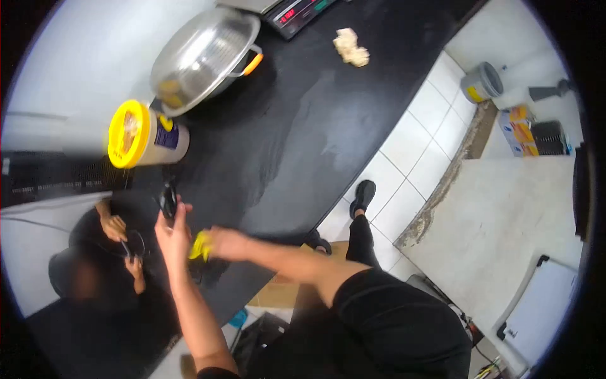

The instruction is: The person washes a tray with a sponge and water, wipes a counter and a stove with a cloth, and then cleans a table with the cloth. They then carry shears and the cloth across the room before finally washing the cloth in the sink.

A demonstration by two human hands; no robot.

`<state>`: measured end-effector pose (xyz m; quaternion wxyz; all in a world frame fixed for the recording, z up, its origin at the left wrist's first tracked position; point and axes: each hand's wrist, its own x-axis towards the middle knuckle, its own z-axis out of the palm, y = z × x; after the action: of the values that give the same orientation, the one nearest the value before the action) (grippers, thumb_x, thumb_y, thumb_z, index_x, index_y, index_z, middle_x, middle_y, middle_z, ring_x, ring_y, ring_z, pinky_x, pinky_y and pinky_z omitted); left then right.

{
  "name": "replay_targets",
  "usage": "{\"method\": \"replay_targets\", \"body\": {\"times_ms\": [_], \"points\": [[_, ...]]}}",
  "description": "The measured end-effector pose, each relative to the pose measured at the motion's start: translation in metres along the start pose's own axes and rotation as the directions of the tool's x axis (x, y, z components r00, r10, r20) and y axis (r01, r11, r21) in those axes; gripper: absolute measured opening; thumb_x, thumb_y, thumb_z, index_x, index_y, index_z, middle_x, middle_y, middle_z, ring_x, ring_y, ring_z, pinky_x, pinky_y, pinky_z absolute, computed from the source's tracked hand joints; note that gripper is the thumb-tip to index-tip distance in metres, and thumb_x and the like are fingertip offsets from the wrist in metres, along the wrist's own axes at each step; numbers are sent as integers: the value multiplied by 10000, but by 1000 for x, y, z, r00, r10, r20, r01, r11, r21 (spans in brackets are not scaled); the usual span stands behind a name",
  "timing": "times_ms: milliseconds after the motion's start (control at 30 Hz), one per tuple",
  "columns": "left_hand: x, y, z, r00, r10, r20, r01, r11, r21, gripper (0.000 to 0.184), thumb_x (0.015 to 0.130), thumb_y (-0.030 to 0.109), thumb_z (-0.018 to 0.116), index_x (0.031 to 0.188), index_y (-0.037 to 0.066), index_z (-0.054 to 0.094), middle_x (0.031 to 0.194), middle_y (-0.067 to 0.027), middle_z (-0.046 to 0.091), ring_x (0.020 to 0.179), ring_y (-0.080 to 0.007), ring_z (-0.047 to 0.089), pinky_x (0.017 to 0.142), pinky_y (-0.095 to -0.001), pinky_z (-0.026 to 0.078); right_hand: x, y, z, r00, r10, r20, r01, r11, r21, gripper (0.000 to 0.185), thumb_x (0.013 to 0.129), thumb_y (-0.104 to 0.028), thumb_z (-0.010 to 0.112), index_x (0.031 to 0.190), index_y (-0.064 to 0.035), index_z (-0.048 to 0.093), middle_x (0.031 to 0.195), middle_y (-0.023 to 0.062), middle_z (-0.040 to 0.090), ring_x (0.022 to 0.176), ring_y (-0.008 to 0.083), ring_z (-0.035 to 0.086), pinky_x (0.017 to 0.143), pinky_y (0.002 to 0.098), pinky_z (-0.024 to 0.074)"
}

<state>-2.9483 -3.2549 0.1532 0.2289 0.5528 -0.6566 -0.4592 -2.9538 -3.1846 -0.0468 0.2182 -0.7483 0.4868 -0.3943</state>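
Observation:
My left hand (173,237) is closed round a small black object (168,201) above the dark counter (297,145). Just to its right, my right hand (227,244) grips a bright yellow item (200,246), blurred by motion, perhaps a cloth. A small gap lies between the two hands. Beyond my left hand stands a tub with a yellow lid (129,134). A large steel bowl (202,57) with an orange-covered handle leans tilted behind the tub.
A scale (297,16) and a crumpled pale cloth (351,47) are on the counter's far part. At lower left, a co-worker (82,297) in black holds something over a round pan. A grey bucket (482,82) stands beyond the tiled floor (404,151).

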Motion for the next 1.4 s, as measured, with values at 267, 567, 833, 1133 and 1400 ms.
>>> {"method": "replay_targets", "body": {"times_ms": [267,567,833,1133,1400], "points": [[2,18,87,961,133,240,-180,967,182,428,829,157,678,1170,-49,521,862,-39,589,784,-118,548,735,-255,441,-178,196,-314,591,159,-791,-769,408,-492,279,835,-111,508,1076,-149,642,1184,109,583,1086,361,496,915,507,390],[44,79,297,908,277,313,-384,850,361,493,819,136,600,1267,-1,447,1148,-253,589,1072,-367,581,918,-402,437,-230,42,-163,998,54,42,-41,962,-269,336,845,-209,517,1170,-206,602,1374,48,463,1331,248,359,1120,415,255],[74,164,473,683,575,450,-727,591,349,359,733,35,624,1090,68,602,1117,-160,574,1005,-354,584,825,-405,486,-304,196,-471,969,236,-67,-229,775,-588,334,832,-383,598,1129,-241,649,1377,88,446,1364,331,267,1120,503,207],[123,155,568,699,346,626,-713,399,576,583,707,11,644,1227,250,531,1447,-126,323,1187,-327,499,929,-409,472,-254,210,-350,937,267,-224,-308,935,-173,443,786,-260,621,1209,-134,586,1353,122,445,1298,295,370,1088,446,293],[173,88,479,903,398,160,-373,543,752,602,745,53,652,1288,236,469,1259,-183,425,1088,-399,529,888,-449,474,-305,272,-512,989,23,-143,-92,865,-494,293,815,-153,558,1093,-179,648,1216,-10,583,1281,234,409,1053,425,326]]}}
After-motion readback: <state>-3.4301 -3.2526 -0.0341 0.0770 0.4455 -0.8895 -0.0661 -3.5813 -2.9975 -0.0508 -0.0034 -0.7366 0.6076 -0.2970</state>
